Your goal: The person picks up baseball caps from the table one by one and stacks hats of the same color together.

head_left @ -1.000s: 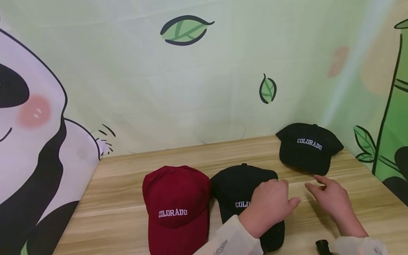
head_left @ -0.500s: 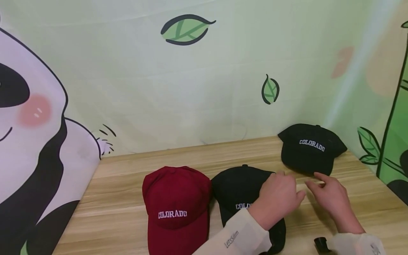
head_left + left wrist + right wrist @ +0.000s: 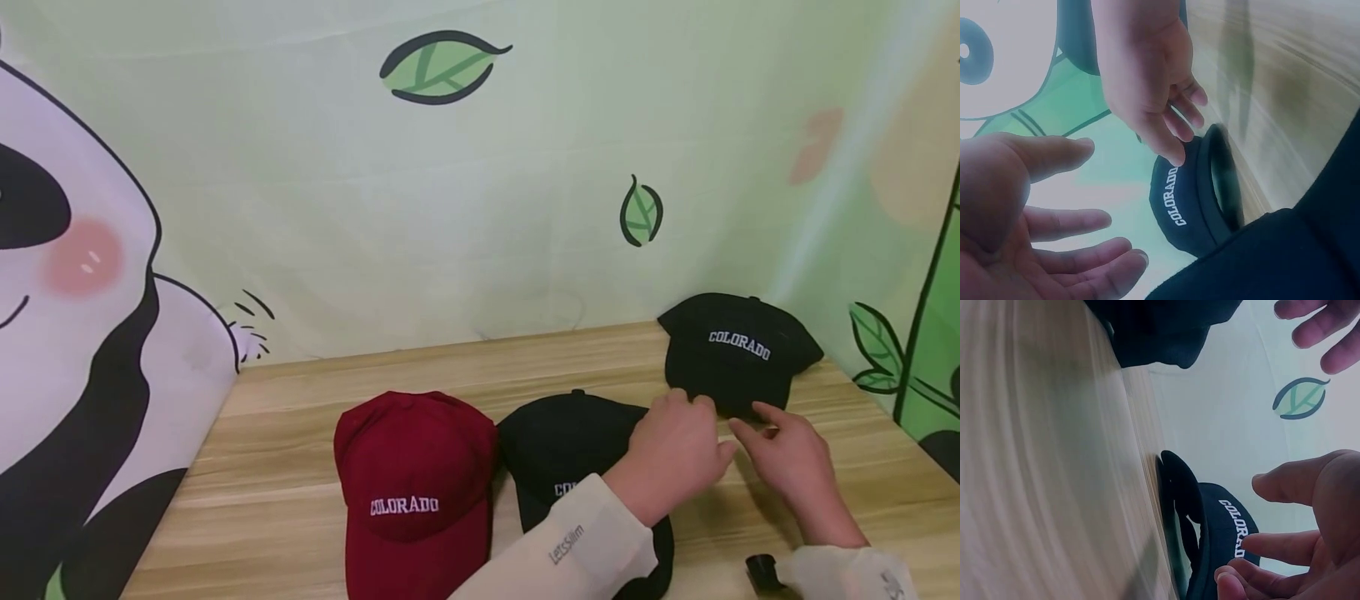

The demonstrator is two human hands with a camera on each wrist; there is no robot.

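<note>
A black cap (image 3: 738,358) with white COLORADO lettering sits at the back right of the table. My left hand (image 3: 675,454) is in front of its brim, above the right side of a second black cap (image 3: 562,433), which it and its sleeve partly cover. To its right my right hand (image 3: 795,462) is near the same brim. In the left wrist view the left hand's fingers (image 3: 1079,256) are spread and hold nothing. The right wrist view has the right hand's fingers (image 3: 1279,550) loosely bent in front of the back cap (image 3: 1210,544), apparently not gripping it.
A dark red COLORADO cap (image 3: 412,467) lies left of the nearer black cap, almost touching it. The wooden table (image 3: 285,433) ends against a printed panda-and-leaf backdrop (image 3: 337,208). A small black object (image 3: 763,573) is at the right sleeve.
My left hand has moved right and farther forward, from over the nearer black cap toward the back cap's brim. The right hand has barely moved. The caps stay in place.
</note>
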